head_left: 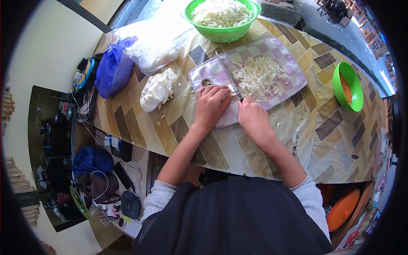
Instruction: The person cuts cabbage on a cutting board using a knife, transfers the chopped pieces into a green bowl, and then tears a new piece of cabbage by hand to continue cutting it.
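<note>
A pink-and-white checkered cutting board [293, 63] lies slightly turned on the table. My right hand [254, 120] is closed round the dark handle of a knife [227, 73], whose blade points away from me across the board. Left of the blade, my left hand [210, 107] presses down with curled fingers on a piece of cabbage [231, 90], mostly hidden under the fingertips. A loose pile of shredded cabbage [260, 77] lies on the board right of the blade. Near the board's left edge, a pale cabbage chunk [158, 90] rests on the table.
A green colander [223, 35] heaped with shredded cabbage stands at the far edge. A green bowl [357, 87] with orange crumbs sits tilted-looking at right. Left are a blue plastic bag [114, 70] and a clear bag [155, 55]. Cabbage bits dot the patterned table [204, 144].
</note>
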`<state>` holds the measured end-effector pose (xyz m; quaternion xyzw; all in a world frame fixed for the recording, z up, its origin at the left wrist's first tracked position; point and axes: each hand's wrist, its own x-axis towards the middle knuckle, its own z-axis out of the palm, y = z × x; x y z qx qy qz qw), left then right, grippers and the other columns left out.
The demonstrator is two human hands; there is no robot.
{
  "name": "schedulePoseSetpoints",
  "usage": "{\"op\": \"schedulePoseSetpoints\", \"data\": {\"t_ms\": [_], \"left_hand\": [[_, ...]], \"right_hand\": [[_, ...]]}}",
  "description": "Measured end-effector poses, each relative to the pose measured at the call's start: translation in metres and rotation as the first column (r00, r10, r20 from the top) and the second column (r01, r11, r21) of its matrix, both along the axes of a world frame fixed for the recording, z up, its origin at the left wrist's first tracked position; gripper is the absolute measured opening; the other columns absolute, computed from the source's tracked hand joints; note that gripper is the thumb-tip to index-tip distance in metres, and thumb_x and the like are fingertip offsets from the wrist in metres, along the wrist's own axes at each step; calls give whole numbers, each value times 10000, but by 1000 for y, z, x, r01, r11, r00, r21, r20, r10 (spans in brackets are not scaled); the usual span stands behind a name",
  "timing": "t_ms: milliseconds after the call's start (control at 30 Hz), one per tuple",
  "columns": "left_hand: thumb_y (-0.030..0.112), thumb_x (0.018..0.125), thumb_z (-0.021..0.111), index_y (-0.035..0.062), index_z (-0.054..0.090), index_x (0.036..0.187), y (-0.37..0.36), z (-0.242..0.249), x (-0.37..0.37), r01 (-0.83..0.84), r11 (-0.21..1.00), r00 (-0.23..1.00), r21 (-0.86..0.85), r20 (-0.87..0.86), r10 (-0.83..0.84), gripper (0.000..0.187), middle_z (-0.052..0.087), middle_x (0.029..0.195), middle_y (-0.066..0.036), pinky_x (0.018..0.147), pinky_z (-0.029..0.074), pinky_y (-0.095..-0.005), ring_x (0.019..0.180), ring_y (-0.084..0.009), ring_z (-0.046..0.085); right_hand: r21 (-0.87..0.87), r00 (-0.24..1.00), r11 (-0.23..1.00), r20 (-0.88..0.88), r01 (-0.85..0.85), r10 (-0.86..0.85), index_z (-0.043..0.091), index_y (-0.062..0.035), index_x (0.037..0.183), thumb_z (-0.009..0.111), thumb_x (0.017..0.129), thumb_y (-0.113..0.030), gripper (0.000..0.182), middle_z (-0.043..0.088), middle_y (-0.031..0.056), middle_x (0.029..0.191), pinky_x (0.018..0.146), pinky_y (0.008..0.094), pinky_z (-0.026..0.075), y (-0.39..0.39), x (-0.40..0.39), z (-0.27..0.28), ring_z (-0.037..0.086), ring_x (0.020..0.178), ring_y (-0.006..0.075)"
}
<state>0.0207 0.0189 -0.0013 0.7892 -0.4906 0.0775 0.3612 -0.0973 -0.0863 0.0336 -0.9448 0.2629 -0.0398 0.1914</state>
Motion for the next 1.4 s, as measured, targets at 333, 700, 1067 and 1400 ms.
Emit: {"op": "schedulePoseSetpoints", "data": {"t_ms": [333,700,1067,1400], "left_hand": [[143,811,690,98,678,980,-1,5,1,19,1000,1000,23,24,-20,176,685,1059,-20,931,384,-371,1052,-210,604],[137,814,695,84,687,967,-1,6,1,13,1000,1000,6,-10,-13,163,694,1045,-33,931,384,-370,1054,-214,613],[132,814,687,55,666,976,-1,-3,3,-15,998,955,-57,-297,-3,180,681,1069,-73,1017,358,-436,1071,-247,598],[145,843,661,125,680,1018,7,3,5,33,996,998,83,55,-37,176,643,1064,1,1083,239,-483,1068,-168,593]], "right_hand": [[17,997,1000,-71,-5,6,514,23,864,467,989,-235,290,668,196,675,579,401,575,12,-8,14,697,664,338],[16,999,999,18,-45,45,513,24,865,460,992,-241,298,671,192,686,600,401,577,-2,4,10,701,695,340],[-54,1000,999,-7,-7,6,513,31,857,468,988,-227,293,664,194,665,575,390,576,14,2,-6,701,666,325],[109,1000,994,-5,-19,20,554,61,883,448,990,-227,325,663,251,750,672,443,563,5,-7,24,684,766,388]]}}
